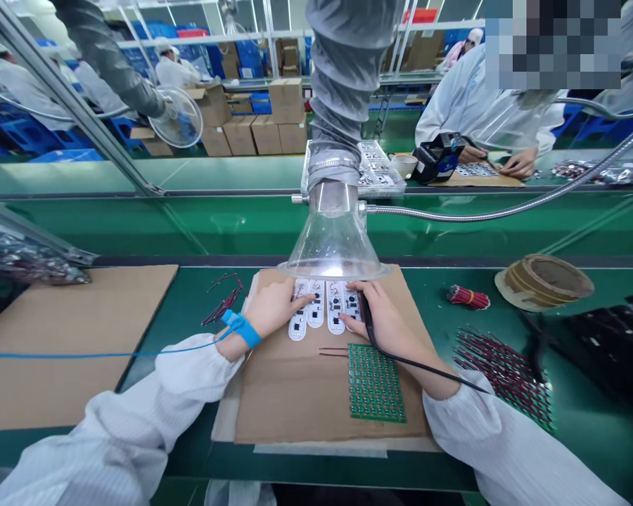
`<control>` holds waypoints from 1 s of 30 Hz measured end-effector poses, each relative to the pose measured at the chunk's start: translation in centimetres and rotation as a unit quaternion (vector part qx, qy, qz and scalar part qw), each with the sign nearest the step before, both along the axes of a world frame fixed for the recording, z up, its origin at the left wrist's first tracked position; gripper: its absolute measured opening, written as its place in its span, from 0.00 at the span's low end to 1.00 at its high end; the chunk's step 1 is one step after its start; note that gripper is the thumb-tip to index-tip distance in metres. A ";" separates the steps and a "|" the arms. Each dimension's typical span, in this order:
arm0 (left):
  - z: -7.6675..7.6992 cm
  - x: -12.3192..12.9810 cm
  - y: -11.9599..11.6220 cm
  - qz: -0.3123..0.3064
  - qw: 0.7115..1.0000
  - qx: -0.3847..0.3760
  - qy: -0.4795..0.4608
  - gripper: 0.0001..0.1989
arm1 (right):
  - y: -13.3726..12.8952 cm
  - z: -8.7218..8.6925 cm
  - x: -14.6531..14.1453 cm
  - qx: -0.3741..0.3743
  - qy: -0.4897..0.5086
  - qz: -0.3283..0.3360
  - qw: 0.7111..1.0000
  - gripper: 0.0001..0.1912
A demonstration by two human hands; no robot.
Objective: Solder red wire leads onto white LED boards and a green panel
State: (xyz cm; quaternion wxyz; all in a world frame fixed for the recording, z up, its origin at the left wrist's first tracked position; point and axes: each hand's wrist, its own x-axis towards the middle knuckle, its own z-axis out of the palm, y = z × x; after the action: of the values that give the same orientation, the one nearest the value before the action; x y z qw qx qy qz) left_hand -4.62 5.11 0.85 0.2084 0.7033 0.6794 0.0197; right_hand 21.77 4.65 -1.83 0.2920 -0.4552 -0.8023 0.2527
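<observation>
Several white rounded circuit boards (334, 320) lie side by side on the cardboard (290, 400), under a clear fume hood (333, 242). My left hand (275, 306), with a blue wrist strap (241, 327), rests at the left boards, thumb stretched over one of them. At the right boards is my right hand (382, 316), its fingers apart on the boards and a black-handled tool (368, 316) with a cable held in it. The tool's tip is hidden. Nearer to me lies a green board panel (375, 383), with red and black wires (333, 351) at its upper left edge.
Loose wires (226, 302) lie left of the cardboard. To the right are a wire bundle (468, 297), a tape roll (544, 281), more wires (499, 369) and a black object (617, 344). Across the line, a person's hands (520, 163) work near a white tray (377, 169).
</observation>
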 end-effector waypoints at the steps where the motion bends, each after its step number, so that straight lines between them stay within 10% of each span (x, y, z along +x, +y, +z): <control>1: -0.1 0.0 0.3 0.001 1.000 0.004 0.001 0.28 | 0.0 -0.2 0.0 0.004 -0.001 0.002 1.000 0.27; 17: -0.1 -1.0 1.9 -0.069 0.991 0.115 -0.008 0.17 | -0.2 -1.5 2.6 -0.011 0.055 0.024 0.998 0.23; 25: 0.6 0.6 0.0 -0.064 0.996 0.056 -0.040 0.21 | -1.1 -1.3 3.0 -0.016 0.049 0.012 0.999 0.21; 30: 2.1 1.4 -2.7 -0.040 0.946 -0.021 -0.321 0.13 | -1.4 -0.4 3.6 0.037 0.061 -0.018 0.997 0.12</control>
State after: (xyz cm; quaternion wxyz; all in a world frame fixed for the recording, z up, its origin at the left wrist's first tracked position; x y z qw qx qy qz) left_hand -3.21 2.39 2.90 0.4309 0.6820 0.5476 0.2220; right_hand 25.38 3.23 -2.21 0.3610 -0.4421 -0.7837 0.2452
